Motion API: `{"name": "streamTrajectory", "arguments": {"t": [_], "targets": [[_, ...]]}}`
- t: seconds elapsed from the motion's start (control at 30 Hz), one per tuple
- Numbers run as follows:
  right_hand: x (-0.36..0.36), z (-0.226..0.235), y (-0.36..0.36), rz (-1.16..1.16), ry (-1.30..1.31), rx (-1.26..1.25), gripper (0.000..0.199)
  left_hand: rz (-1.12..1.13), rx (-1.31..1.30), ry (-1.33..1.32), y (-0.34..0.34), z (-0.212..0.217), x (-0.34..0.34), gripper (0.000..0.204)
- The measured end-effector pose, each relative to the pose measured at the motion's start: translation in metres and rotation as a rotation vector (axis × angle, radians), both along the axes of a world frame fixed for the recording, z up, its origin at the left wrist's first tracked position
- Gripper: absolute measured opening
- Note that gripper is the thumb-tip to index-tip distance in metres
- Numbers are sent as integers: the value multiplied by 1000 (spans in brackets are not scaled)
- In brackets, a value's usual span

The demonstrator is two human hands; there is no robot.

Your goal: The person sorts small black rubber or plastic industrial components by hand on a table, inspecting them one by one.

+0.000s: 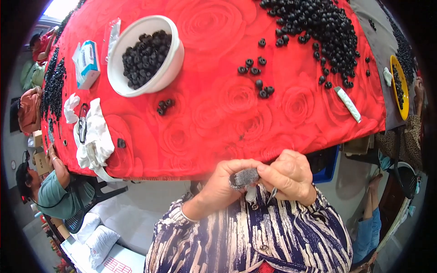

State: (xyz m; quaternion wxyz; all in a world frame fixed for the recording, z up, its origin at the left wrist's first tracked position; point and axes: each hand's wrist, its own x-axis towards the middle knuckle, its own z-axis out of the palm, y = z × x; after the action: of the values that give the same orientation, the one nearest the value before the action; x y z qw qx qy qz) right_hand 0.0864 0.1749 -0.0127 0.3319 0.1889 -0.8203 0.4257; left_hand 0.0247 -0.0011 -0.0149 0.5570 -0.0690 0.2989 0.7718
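One grey piece point(246, 178) sits between both hands point(291, 177).

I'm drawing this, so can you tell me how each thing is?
Left hand: closed on grey piece
Grey piece: held, off the table
Right hand: curled, pointed tip poking out below
White bowl: partly filled with black pieces
Black heap: loose, edges scattered
White cloth: crumpled
Yellow tray: has dark pieces inside
Red tablecloth: spread out

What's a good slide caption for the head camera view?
Hands meet at a small grey piece beside a red tablecloth bearing black beads and a white bowl.
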Motion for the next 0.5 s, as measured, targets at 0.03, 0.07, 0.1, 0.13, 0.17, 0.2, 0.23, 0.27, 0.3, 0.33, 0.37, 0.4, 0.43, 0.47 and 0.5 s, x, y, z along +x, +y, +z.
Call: {"name": "streamTrajectory", "arguments": {"t": [0.03, 0.07, 0.1, 0.13, 0.17, 0.2, 0.23, 0.27, 0.3, 0.33, 0.37, 0.4, 0.43, 0.47, 0.5], "targets": [[1, 0, 2, 10, -8, 20, 36, -19, 13, 9, 2, -3, -1, 27], [1, -1, 3, 24, -5, 31, 36, 1, 35, -61, 2, -3, -1, 26], [1, -2, 4, 35, -5, 23, 36, 9, 16, -41, 4, -2, 0, 25], [2, -2, 4, 46, -9, 14, 37, 18, -4, -25, 6, -1, 2, 24], [2, -4, 2, 28, -13, -4, 36, 15, 6, -1, 6, 0, 1, 24], [-2, -5, 0, 25, 12, 7, 36, 18, -16, -14, 7, 1, 0, 23], [-6, -5, -3, -8, 14, -42, 37, 22, -39, -31, 7, 2, -1, 23], [-10, -6, -4, -41, 17, -91, 39, 17, -29, -10, 7, 3, -2, 23], [-12, -7, -4, -36, 7, -88, 39, 0, -34, -3, 7, 3, -4, 22], [-12, -5, -4, -34, 25, -84, 39, -9, -43, 2, 6, 6, -5, 22], [-12, -3, -4, -41, 28, -58, 39, -26, -46, 10, 6, 9, -8, 23], [-12, -2, -4, -49, 31, -33, 39, -24, -44, 27, 6, 12, -10, 23], [-11, 0, -4, -32, 29, -36, 37, -10, -96, 86, 5, 17, -10, 22], [-13, 2, -1, -27, 42, -37, 37, 5, -150, 145, 5, 21, -11, 21], [-15, 3, 3, -8, 80, -13, 34, 12, -153, 158, 2, 29, -15, 21]]}}
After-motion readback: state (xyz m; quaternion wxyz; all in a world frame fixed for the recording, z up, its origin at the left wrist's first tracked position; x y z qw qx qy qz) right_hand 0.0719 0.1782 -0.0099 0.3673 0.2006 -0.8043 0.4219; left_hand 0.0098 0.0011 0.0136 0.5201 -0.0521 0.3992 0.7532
